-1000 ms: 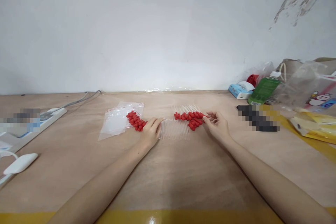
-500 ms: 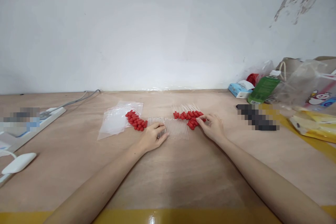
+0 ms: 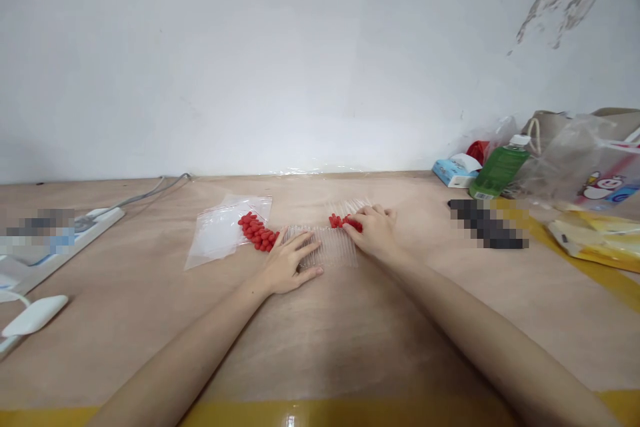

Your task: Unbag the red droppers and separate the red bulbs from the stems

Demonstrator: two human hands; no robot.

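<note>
A row of thin clear plastic tubes [image 3: 337,250] lies side by side on the table in front of me. My left hand [image 3: 287,263] rests over the tubes' left part, its fingers spread and thumb apart. My right hand [image 3: 375,230] is over the right group of red oval pieces [image 3: 338,220], fingers bent and closed around some of them and covering much of the group. Thin pale sticks [image 3: 353,204] fan out behind that group. Beyond my left hand sits another cluster of red oval pieces [image 3: 257,232], partly over flat clear zip bags [image 3: 216,230].
Left, a white power strip [image 3: 103,230] with a grey cable and a white plug-like piece [image 3: 37,315]. Right, a tissue pack [image 3: 453,173], a green bottle [image 3: 501,167], a blurred dark object [image 3: 487,223], plastic bags [image 3: 575,160] and a yellow packet [image 3: 597,237]. A wall stands behind.
My right hand has moved left, from the right end of the red pieces to over their middle, hiding more of them. The left hand's fingers have spread wider on the tubes.
</note>
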